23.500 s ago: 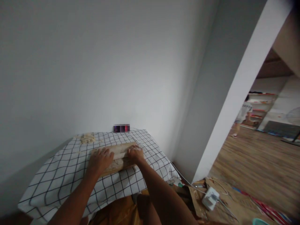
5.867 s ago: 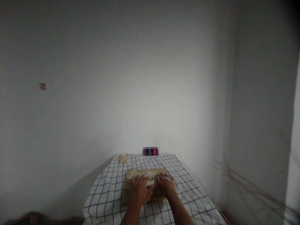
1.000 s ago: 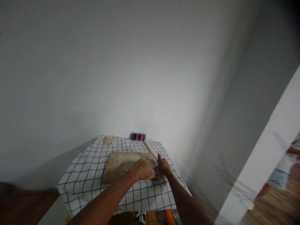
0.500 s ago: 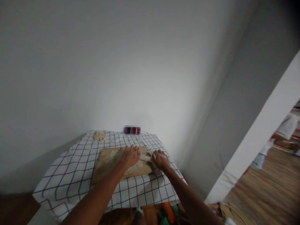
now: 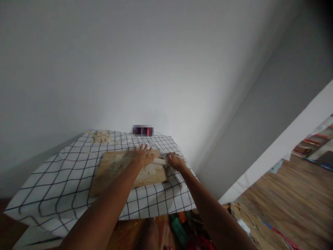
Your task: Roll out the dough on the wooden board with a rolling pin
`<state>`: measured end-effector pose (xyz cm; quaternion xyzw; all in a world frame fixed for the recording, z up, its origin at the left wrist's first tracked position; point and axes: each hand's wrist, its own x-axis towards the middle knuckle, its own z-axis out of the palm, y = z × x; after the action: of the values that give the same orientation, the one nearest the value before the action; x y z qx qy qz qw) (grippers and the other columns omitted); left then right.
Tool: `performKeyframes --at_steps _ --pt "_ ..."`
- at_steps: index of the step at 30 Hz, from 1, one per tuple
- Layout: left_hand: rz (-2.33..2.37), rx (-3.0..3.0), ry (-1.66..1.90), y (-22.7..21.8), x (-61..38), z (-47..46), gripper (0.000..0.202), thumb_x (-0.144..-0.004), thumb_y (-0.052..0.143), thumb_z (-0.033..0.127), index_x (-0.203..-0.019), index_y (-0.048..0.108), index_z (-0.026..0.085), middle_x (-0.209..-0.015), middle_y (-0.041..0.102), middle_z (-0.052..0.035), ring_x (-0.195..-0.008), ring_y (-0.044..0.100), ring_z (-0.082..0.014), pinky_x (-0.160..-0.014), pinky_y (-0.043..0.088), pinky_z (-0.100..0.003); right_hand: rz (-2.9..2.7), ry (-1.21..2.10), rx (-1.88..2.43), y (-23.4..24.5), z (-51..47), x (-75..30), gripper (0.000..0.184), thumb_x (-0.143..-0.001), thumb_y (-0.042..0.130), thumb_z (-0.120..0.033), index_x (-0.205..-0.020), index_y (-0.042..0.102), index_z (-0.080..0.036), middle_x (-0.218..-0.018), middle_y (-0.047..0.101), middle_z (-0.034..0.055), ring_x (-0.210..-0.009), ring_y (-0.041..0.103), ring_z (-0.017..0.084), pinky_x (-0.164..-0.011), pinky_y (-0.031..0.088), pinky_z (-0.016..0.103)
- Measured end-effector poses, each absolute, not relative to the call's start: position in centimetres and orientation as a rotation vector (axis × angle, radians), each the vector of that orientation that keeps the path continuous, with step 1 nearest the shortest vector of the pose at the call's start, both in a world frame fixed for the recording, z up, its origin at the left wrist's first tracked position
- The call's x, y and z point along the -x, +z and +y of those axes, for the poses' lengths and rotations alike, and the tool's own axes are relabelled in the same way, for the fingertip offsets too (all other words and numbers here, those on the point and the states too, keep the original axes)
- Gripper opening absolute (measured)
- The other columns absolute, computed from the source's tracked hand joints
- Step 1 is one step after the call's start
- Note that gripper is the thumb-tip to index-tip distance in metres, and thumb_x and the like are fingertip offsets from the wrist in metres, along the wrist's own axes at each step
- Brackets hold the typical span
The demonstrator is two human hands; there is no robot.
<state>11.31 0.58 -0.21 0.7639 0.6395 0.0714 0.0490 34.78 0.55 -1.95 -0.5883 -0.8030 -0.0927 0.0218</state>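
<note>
The left hand [image 5: 143,157] is lying flat on the pin [image 5: 159,161], grip open and fingers spread. The right hand [image 5: 176,161] is covering the pin's end toward frame right, and I cannot tell its grip. The pin is running left to right at lower centre, over dough [image 5: 150,170] on the board [image 5: 111,172].

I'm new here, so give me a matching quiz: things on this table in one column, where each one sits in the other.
1 wooden board
2 dough scraps
3 rolling pin
4 checked cloth

a far left corner of the cloth
b between left hand and right hand
c beneath everything, edges hanging down
d under the flattened dough

Pairs: 1-d, 2-a, 3-b, 4-c
</note>
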Motion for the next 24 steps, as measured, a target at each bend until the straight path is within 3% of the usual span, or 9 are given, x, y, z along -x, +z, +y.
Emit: performKeyframes --at_steps 4,9,15,20,24 --pt "1.968 -2.320 0.318 -0.6 -11.6 -0.6 0.064 -0.117 0.045 0.039 -0.176 0.056 0.016 -0.192 0.039 -0.0171 -0.180 0.026 -0.0448 -0.143 0.015 -0.081 -2.507 -0.242 1.911 -2.0 -0.5 -34.8 0.041 -0.122 0.042 -0.026 -0.148 0.073 -0.022 -0.159 0.072 0.0156 -0.143 0.071 0.027 -0.114 0.060 0.037" --pt "1.966 -2.332 0.475 -1.2 -11.7 -2.8 0.061 -0.115 0.046 0.035 -0.172 0.062 0.018 -0.185 0.050 -0.0200 -0.174 0.036 -0.0491 -0.138 0.029 -0.081 -2.462 -0.217 1.932 -1.6 -2.7 -34.5 0.044 -0.121 0.038 -0.027 -0.147 0.073 -0.023 -0.154 0.075 0.0170 -0.139 0.073 0.029 -0.109 0.061 0.039" --pt "1.971 -2.407 0.507 -1.5 -11.9 -6.0 0.059 -0.118 0.042 0.034 -0.171 0.061 0.017 -0.183 0.054 -0.0183 -0.171 0.044 -0.0417 -0.140 0.032 -0.072 -2.478 -0.222 1.976 -1.5 -5.9 -34.1 0.046 -0.124 0.030 -0.028 -0.140 0.073 -0.022 -0.146 0.078 0.0150 -0.132 0.076 0.026 -0.100 0.061 0.034" --pt "1.976 -2.387 0.511 -1.6 -11.9 -7.0 0.054 -0.115 0.048 0.031 -0.163 0.070 0.020 -0.174 0.064 -0.0169 -0.166 0.050 -0.0398 -0.134 0.044 -0.066 -2.429 -0.264 1.916 -2.0 -7.4 -33.9 0.041 -0.122 0.039 -0.030 -0.138 0.075 -0.019 -0.148 0.076 0.0191 -0.140 0.070 0.027 -0.108 0.058 0.034" --pt "1.952 -2.381 0.483 -1.3 -11.8 -6.0 0.051 -0.116 0.048 0.034 -0.158 0.073 0.021 -0.170 0.067 -0.0172 -0.164 0.052 -0.0383 -0.135 0.042 -0.064 -2.349 -0.204 1.966 -1.6 -7.1 -33.6 0.043 -0.122 0.036 -0.029 -0.138 0.075 -0.022 -0.142 0.078 0.0164 -0.138 0.068 0.027 -0.108 0.058 0.035"
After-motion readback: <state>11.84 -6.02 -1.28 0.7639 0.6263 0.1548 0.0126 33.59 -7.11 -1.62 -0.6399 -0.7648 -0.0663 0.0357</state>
